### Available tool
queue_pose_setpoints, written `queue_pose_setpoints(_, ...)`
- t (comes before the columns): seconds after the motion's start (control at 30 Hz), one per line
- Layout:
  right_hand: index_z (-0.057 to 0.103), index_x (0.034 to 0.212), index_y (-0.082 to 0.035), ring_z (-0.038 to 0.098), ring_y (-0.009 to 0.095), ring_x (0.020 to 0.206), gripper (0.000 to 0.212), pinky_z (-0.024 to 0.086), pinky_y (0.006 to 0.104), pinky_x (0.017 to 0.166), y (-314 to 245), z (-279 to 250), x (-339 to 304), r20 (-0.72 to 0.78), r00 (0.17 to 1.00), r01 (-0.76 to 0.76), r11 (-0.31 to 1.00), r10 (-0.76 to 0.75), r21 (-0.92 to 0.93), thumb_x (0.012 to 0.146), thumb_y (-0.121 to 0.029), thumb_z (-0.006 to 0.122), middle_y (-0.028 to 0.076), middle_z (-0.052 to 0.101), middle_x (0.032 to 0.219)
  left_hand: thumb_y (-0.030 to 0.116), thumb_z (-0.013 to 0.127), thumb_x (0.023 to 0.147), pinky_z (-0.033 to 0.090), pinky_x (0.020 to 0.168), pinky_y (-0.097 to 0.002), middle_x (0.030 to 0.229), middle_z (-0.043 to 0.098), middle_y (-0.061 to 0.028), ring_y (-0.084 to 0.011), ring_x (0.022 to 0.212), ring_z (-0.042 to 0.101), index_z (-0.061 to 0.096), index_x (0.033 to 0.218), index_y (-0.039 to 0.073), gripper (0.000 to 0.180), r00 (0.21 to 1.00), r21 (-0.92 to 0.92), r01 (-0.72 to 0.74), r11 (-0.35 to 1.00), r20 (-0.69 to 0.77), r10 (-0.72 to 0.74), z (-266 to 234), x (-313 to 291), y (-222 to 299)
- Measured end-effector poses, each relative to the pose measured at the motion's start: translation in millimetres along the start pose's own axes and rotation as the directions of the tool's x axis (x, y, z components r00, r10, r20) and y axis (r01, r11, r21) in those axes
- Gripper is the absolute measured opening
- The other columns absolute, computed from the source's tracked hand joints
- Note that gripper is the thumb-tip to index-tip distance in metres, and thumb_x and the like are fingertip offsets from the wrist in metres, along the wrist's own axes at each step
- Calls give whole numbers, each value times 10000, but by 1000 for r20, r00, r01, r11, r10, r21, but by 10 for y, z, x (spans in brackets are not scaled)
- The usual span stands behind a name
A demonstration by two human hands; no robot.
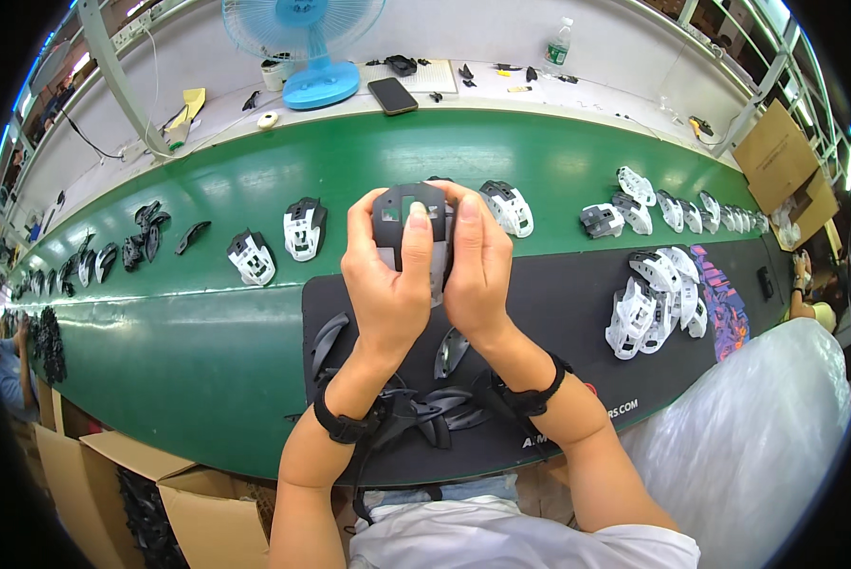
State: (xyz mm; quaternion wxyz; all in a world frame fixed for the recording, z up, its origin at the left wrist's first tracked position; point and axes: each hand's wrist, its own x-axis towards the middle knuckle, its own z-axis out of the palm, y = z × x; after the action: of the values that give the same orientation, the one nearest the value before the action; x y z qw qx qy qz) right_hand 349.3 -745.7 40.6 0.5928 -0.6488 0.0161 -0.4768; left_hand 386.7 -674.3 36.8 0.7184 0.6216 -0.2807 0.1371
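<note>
Both our hands [385, 294] grasp one dark mouse shell [392, 218], seemingly part-assembled, above the bench [179, 351], between its near and far edges, while loose black pieces [433, 410] by the near edge and piled white shells [667, 294] toward the right end look unjoined.

dark shell [393, 237]: matt plastic; worktop [179, 351]: glossy, smooth; mat [558, 294]: matt; box [221, 526]: cardboard; wrap [757, 436]: crinkled, shiny plastic.
</note>
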Motion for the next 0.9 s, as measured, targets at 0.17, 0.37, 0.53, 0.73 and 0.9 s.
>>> queue_pose_setpoints(0.17, 590, 962, 21, 542, 122, 711, 371, 445, 259, 664, 162, -164, -1, 150, 972, -212, 944, 178, 251, 985, -235, 321, 64, 607, 809, 156, 634, 834, 517, 675, -289, 833, 667, -117, -186, 741, 664, 523, 1090, -33, 337, 979, 52, -155, 987, 144, 146, -52, 34, 70)
queue_pose_setpoints(0.37, 587, 828, -46, 560, 125, 693, 263, 445, 240, 646, 120, -393, 138, 440, 717, -689, 455, 540, 565, 915, -250, 446, 11, 595, 771, 182, 689, 761, 531, 583, -303, 771, 653, -127, -229, 649, 676, 541, 1093, 1, 406, 929, 148, -330, 932, 227, 293, -16, -30, 81)
queue_pose_setpoints(0.53, 572, 854, -57, 558, 118, 711, 232, 451, 248, 656, 181, -223, -13, -13, 911, -395, 881, 412, 260, 908, -246, 448, 14, 582, 766, 154, 658, 797, 513, 627, -267, 819, 643, -117, -168, 680, 645, 546, 1085, -19, 354, 932, 310, -359, 880, 68, 357, 94, -138, 106)
queue_pose_setpoints(0.73, 578, 867, -69, 561, 119, 761, 217, 447, 267, 684, 186, -119, 65, 195, 739, -563, 432, 645, 704, 900, -252, 467, 17, 584, 809, 176, 631, 873, 455, 737, -210, 926, 618, -63, -96, 831, 573, 554, 1069, -30, 295, 991, -178, 122, 976, -28, -129, 131, -94, 25)
queue_pose_setpoints(0.9, 616, 980, -56, 593, 128, 843, 261, 479, 279, 751, 355, -92, 38, 133, 738, -618, 585, 661, 526, 930, -273, 479, 38, 624, 928, 248, 569, 923, 464, 693, -228, 905, 592, -23, -79, 775, 563, 572, 1024, 13, 256, 850, -522, 465, 715, 39, -525, 146, -45, -206)
